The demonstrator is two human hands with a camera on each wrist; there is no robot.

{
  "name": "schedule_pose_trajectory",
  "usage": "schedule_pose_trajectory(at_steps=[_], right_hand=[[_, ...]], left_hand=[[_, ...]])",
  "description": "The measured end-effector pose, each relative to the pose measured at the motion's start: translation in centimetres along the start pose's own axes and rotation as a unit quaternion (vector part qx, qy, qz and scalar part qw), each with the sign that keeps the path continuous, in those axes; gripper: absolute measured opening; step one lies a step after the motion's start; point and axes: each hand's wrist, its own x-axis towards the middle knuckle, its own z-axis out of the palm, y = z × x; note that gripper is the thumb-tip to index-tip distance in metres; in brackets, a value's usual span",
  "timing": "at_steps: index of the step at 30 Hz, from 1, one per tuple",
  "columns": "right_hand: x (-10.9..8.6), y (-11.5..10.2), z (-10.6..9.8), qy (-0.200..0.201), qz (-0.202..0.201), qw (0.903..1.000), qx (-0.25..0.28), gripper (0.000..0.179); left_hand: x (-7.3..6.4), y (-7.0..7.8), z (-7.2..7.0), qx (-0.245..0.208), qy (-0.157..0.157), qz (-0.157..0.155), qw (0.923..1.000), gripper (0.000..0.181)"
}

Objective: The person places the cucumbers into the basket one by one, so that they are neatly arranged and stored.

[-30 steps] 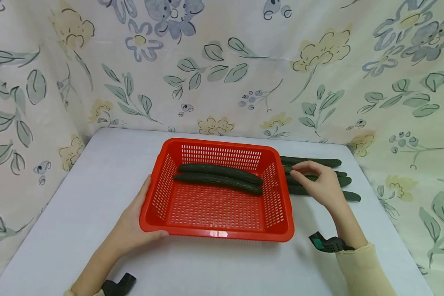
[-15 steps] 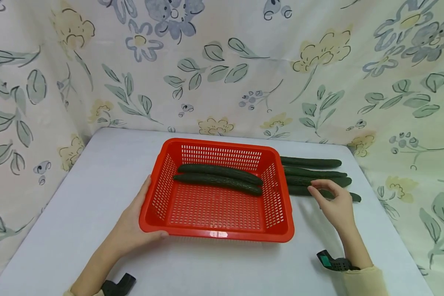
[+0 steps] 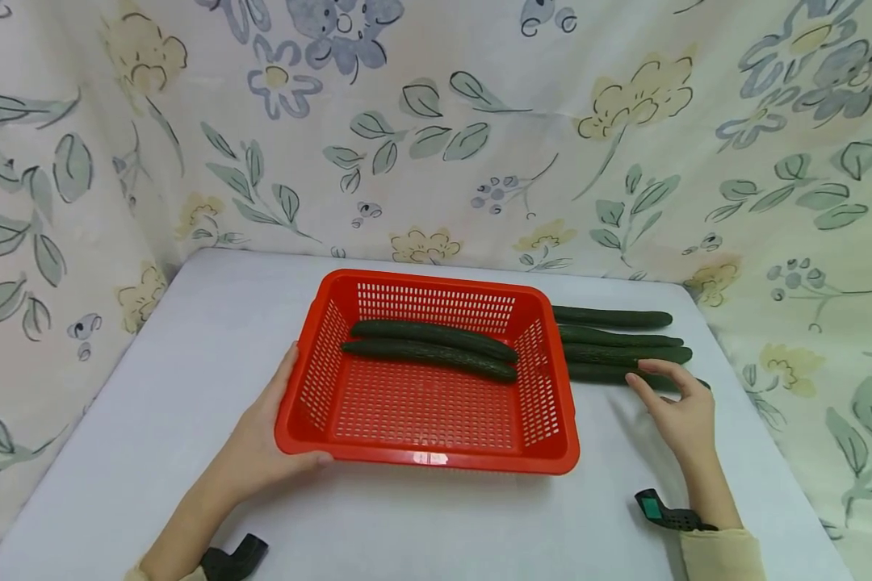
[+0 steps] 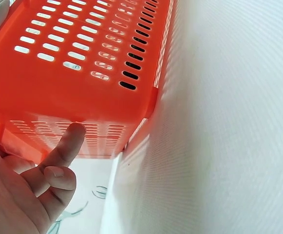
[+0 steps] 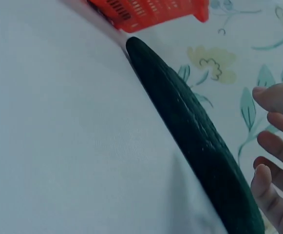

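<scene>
Your left hand grips the red basket at its near-left corner; your right hand, thumb and fingers parted and empty, is by the nearest cucumber, toward the desk's right edge. The basket's rim hides its left end, so a hasty lift could catch there and jolt it loose.

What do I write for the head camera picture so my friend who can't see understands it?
A person's left hand holds a red plastic basket with two cucumbers inside, on a white table. Their right hand hovers near four more cucumbers lying to the basket's right; flower-patterned cloth hangs behind.
</scene>
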Motion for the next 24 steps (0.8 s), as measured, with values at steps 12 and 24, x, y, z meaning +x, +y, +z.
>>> schedule_pose_trajectory(at_steps=[12,24], right_hand=[[0.1,1.5,-0.5,-0.02,0.034,0.9991,-0.018,0.04],[0.5,3.5,-0.9,-0.062,0.003,0.9931,-0.099,0.05]], left_hand=[[0.1,-0.1,0.0,-0.015,-0.001,0.006,0.9999,0.139],[0.1,0.0,0.1,-0.027,-0.003,0.002,0.9996,0.138]])
